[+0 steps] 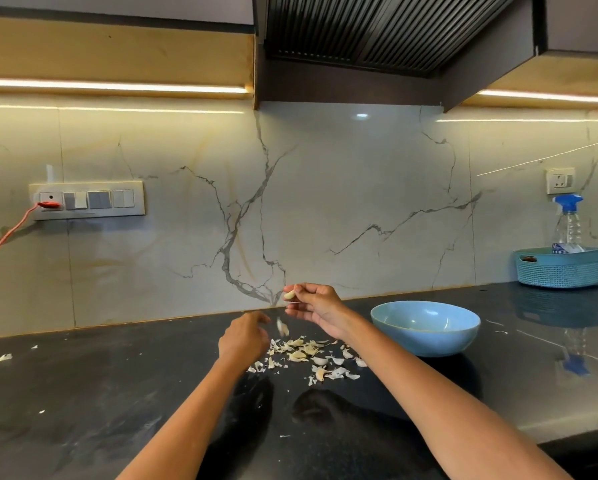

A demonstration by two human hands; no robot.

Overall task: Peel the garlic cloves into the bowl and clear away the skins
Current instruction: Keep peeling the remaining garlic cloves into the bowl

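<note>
My right hand (316, 304) pinches a pale peeled garlic clove (289, 294) between thumb and fingertips, held up above the black counter (117, 393). My left hand (245, 336) hovers just left of it with its fingers loosely curled and nothing in them. A blurred scrap of skin (283, 327) is in the air between the two hands. Below them lies a pile of garlic skins and cloves (308, 356). The light blue bowl (425, 327) stands on the counter to the right of my right hand; its visible inside shows nothing.
A teal basket (560, 266) with a spray bottle (567, 223) stands at the back right. Stray skin bits (0, 358) lie at the counter's left. A switch panel (86, 199) with an orange cable (10, 230) is on the marble wall.
</note>
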